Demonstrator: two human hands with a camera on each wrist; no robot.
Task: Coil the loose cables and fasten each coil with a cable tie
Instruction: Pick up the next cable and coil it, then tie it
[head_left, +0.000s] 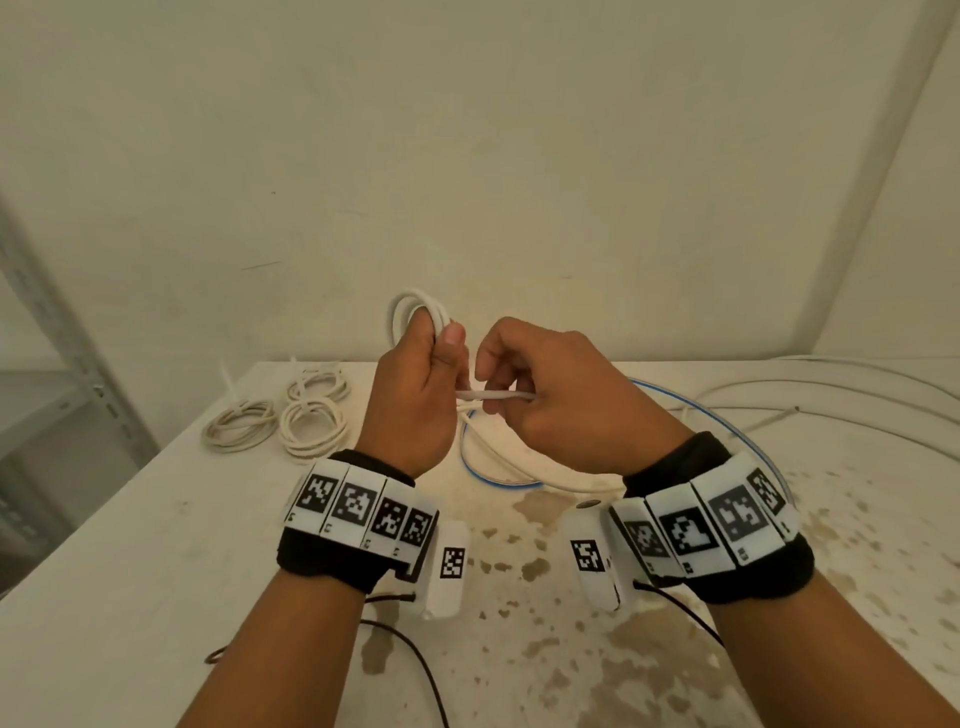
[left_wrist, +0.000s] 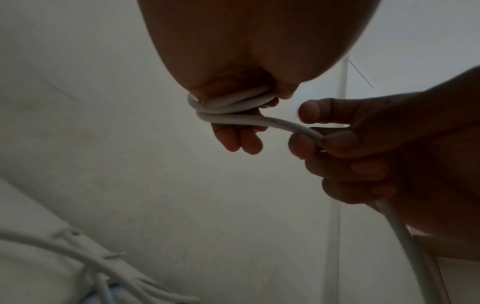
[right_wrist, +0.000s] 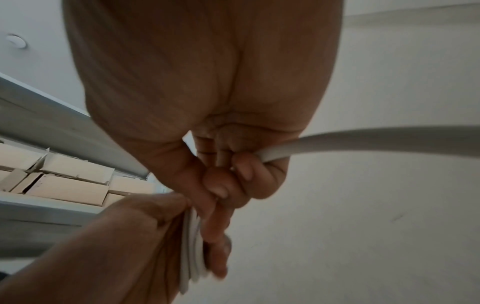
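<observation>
My left hand (head_left: 415, 384) is raised above the table and grips a small coil of white cable (head_left: 410, 312) whose loops stand up behind its fingers. In the left wrist view the loops (left_wrist: 233, 100) lie stacked under the curled fingers. My right hand (head_left: 540, 395) sits close to the right of it, fingers curled round the free run of the same cable (head_left: 493, 396), which stretches between the hands. The right wrist view shows that cable (right_wrist: 337, 142) leaving the fist to the right. The rest of the white cable (head_left: 498, 467) hangs down to the table.
Three coiled cream cables (head_left: 291, 421) lie at the back left of the stained white table (head_left: 156, 545). A blue cable (head_left: 727, 431) and thicker white cables (head_left: 831, 395) loop across the back right. A metal shelf (head_left: 47, 364) stands at the left; walls close the back.
</observation>
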